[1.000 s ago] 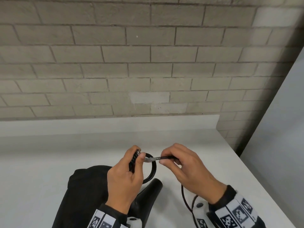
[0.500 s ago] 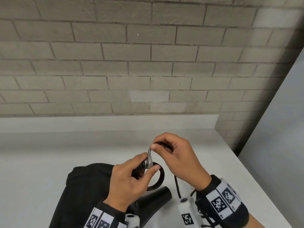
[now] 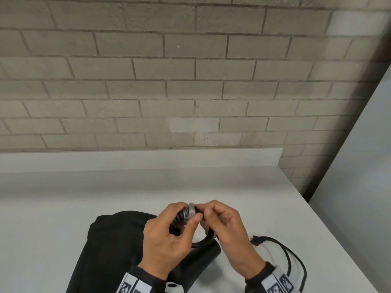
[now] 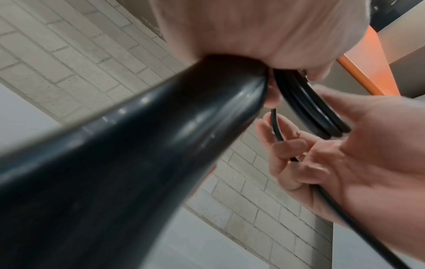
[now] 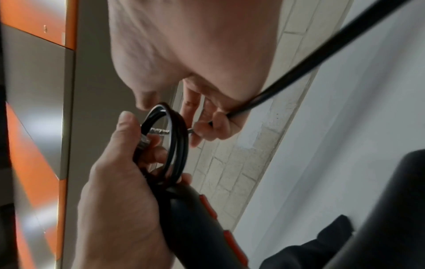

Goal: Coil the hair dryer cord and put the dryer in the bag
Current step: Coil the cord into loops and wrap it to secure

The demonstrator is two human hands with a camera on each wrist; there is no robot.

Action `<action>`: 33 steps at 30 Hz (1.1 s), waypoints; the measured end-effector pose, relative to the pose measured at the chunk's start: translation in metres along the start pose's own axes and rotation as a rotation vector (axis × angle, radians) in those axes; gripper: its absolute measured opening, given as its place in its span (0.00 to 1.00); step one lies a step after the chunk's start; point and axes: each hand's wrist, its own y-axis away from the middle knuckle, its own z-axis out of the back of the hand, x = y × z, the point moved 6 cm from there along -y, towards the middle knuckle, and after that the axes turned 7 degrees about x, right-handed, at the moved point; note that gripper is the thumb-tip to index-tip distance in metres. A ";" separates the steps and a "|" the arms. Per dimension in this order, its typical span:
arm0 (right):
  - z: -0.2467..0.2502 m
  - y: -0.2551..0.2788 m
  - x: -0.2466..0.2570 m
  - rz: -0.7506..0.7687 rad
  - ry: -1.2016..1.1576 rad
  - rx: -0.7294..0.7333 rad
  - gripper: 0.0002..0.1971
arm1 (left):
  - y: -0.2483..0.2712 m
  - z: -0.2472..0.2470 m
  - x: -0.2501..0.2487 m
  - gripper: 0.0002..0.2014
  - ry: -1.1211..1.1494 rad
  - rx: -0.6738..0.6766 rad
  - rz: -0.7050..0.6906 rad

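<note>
My left hand [image 3: 167, 235] grips the black hair dryer's handle [image 3: 204, 253] together with a small coil of its black cord [image 5: 176, 142], held above the black bag [image 3: 110, 250]. A silvery tie [image 3: 190, 210] lies over the coil under my left thumb. My right hand [image 3: 226, 227] is right up against the coil; its fingers pinch the tie's end, and the loose cord [image 5: 322, 54] runs across its palm. The rest of the cord [image 3: 294, 256] loops on the table to the right. The handle has orange buttons [image 5: 208, 205]. The dryer's head is hidden.
The white table [image 3: 63, 197] runs back to a low upstand below a grey brick wall [image 3: 190, 92]. Its right edge slants close by my right wrist, with a grey panel [image 3: 359, 166] beyond. The bag lies flat at the near left.
My right hand has come down and in against the left hand. The silvery tie, held out straight a second ago, now bends over the coil. The coil sits lower, near the handle.
</note>
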 end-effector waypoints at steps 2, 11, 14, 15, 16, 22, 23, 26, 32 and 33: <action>-0.004 0.005 -0.003 -0.023 0.053 0.073 0.12 | 0.000 0.002 0.003 0.17 -0.015 -0.015 0.024; -0.002 0.004 0.002 -0.112 0.244 0.202 0.07 | 0.000 -0.002 0.004 0.16 -0.021 0.017 0.076; 0.001 0.001 0.007 -0.095 0.409 0.201 0.07 | -0.001 -0.003 0.006 0.16 -0.020 0.060 0.126; 0.002 -0.001 0.009 -0.088 0.432 0.195 0.07 | -0.001 -0.003 0.008 0.14 -0.019 0.081 0.157; 0.003 -0.003 0.010 -0.078 0.443 0.188 0.08 | -0.002 -0.003 0.010 0.13 -0.017 0.098 0.200; 0.004 -0.009 0.017 -0.022 0.474 0.164 0.14 | -0.004 -0.004 0.017 0.13 0.093 0.151 0.379; 0.003 -0.009 0.018 -0.002 0.479 0.167 0.13 | -0.004 -0.004 0.016 0.12 0.105 0.141 0.386; -0.001 -0.007 0.015 0.066 0.518 0.063 0.07 | -0.003 -0.005 0.014 0.11 0.060 0.080 0.378; -0.006 0.017 0.006 0.451 0.803 -0.438 0.09 | -0.001 -0.009 0.009 0.09 -0.054 -0.035 0.369; -0.013 0.018 0.004 0.490 0.873 -0.419 0.06 | 0.000 -0.010 0.008 0.09 -0.066 -0.042 0.366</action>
